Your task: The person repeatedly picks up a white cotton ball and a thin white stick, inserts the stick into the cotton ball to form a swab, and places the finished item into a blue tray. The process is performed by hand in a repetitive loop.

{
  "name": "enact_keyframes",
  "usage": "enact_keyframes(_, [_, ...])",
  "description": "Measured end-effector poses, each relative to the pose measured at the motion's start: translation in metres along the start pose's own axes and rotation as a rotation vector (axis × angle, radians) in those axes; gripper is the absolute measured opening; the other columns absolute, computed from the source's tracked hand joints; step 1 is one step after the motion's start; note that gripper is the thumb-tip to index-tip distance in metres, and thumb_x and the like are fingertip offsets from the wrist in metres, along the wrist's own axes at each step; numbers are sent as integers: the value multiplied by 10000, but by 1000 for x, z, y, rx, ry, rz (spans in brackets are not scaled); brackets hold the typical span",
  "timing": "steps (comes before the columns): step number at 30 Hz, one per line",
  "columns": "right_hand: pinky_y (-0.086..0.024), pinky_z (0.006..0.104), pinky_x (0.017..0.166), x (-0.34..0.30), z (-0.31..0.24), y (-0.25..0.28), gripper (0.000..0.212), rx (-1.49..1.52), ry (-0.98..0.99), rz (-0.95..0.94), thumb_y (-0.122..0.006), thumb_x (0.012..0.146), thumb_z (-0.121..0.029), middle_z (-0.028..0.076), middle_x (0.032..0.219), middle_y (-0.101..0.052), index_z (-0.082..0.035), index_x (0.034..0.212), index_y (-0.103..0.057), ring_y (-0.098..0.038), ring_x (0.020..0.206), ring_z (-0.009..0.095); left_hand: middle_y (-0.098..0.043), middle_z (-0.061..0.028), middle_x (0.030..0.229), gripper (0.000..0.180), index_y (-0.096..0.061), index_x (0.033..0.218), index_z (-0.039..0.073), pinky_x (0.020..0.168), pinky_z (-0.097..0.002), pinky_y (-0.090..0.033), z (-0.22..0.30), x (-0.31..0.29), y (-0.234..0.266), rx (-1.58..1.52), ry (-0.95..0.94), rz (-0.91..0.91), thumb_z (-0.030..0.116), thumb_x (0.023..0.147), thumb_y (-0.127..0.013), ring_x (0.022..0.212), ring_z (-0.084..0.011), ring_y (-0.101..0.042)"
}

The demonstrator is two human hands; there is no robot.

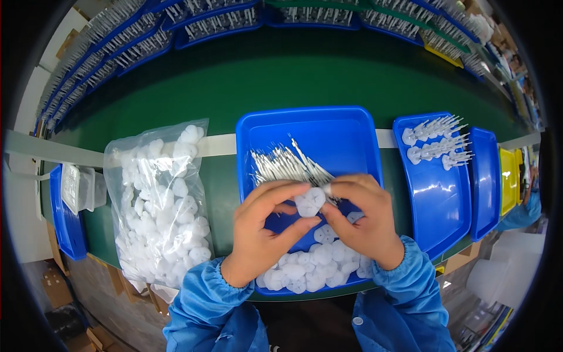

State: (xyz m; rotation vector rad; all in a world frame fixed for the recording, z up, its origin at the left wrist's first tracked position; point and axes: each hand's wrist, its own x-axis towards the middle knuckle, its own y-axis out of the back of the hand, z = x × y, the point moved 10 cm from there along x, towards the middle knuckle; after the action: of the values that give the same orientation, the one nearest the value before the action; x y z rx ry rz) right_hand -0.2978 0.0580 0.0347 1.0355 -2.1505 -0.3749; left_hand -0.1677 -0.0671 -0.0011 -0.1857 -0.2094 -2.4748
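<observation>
Over the blue tray (368, 135) in the middle, my left hand (258, 226) pinches a white lobed piece (309, 202) with a dimpled face between thumb and fingertips. My right hand (366, 217) is closed right beside that piece, thumb and forefinger together. Whatever lies between its fingertips is too small and too covered to name. Behind my hands a bundle of thin white-and-grey rods (275, 164) lies in the tray. A heap of similar white lobed pieces (311, 270) fills the tray's near end, partly under my wrists.
Left of the tray lies a clear plastic bag (161, 211) full of white pieces. To the right, another blue tray (440, 217) bears rows of pieces with rods (437, 138) fitted. Trays of upright rods (220, 23) line the green table's (234, 76) far edge. Another person's blue sleeve (522, 214) shows far right.
</observation>
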Motion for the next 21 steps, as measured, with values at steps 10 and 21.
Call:
enact_keyframes(10, [-606,306,780,-10,20,-9,344,365,-227,-69,-879,899,-13,107,948,-803,14,1209,-734,-786,877,164,-741,-147,1271,524,-795,1247,33,928,-371,-619,36,-3,-6,336,-372,6,-11,750,-956,1112,-302,-746])
enact_keyframes(21, [-602,275,797,-16,29,-16,280,537,-376,-111,-822,949,20,67,972,-800,6,1193,-686,-766,906,110,-728,-167,1319,560,-790,1284,32,928,-375,-634,32,-7,-17,348,-414,-78,-73,751,-923,1130,-297,-754])
